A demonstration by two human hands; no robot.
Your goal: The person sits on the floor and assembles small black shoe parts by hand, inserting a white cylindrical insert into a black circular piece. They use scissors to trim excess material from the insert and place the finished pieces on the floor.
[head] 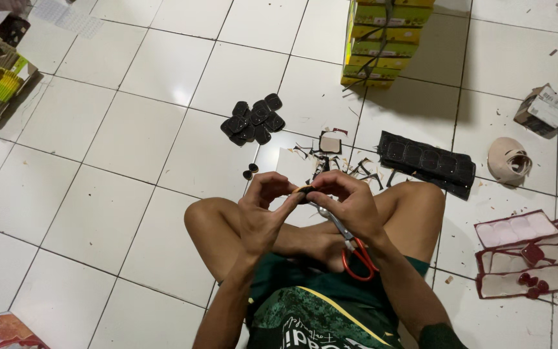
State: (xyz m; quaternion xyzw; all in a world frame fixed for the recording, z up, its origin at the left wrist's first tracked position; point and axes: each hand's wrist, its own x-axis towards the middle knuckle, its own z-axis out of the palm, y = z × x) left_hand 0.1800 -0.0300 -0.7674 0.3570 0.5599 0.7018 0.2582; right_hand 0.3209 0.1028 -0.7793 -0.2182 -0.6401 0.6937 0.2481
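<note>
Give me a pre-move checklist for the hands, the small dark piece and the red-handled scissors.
1. Small dark piece pinched between both hands: ok, left hand and right hand meet on it.
2. Red-handled metal scissors secured: ok, they hang from the right hand, handles down.
3. Scissor blades shut: cannot tell, the fingers hide them.
4. Pile of finished black rounded pads clear of the hands: ok, it lies apart on the white tiled floor.
5. Black moulded strip of uncut pads in view beside the right knee: ok.
6. Black offcut scraps close to the legs: not ok, they are scattered just ahead of the knees.
</note>
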